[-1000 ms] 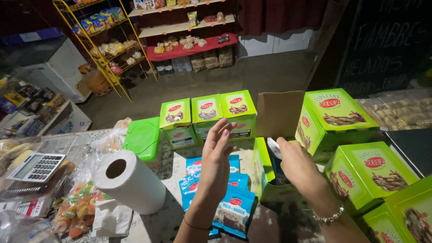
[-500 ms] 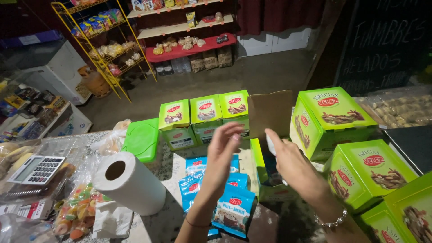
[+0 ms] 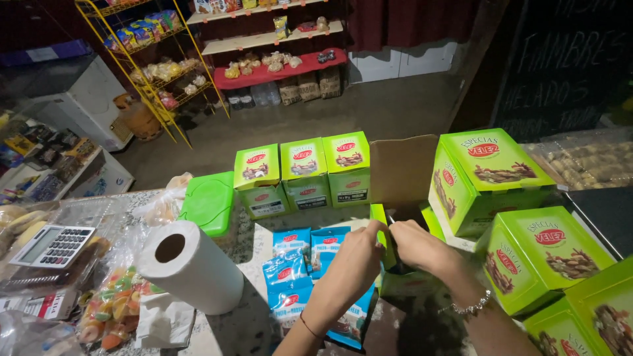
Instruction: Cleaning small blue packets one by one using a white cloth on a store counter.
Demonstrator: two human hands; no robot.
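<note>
My left hand [image 3: 355,256] is curled on the raised flap of a small open green box [image 3: 395,282] standing on the counter in front of me. My right hand [image 3: 420,246], with a bracelet at the wrist, reaches into the same box from the right. Its fingertips are down inside the opening, so what they hold is hidden. Several blue snack packets [image 3: 291,271] lie flat on the counter just left of the box, partly under my left forearm.
A row of three small green boxes [image 3: 304,173] stands behind, next to a brown carton flap [image 3: 402,168]. Larger green boxes [image 3: 493,173] pile up at the right. At the left are a paper towel roll [image 3: 192,265], a green-lidded tub [image 3: 210,201], a candy bag [image 3: 109,304] and a calculator [image 3: 53,245].
Both hands came down from raised, open poses above the packets and closed in on the small open green box. The left hand moved right to its flap.
</note>
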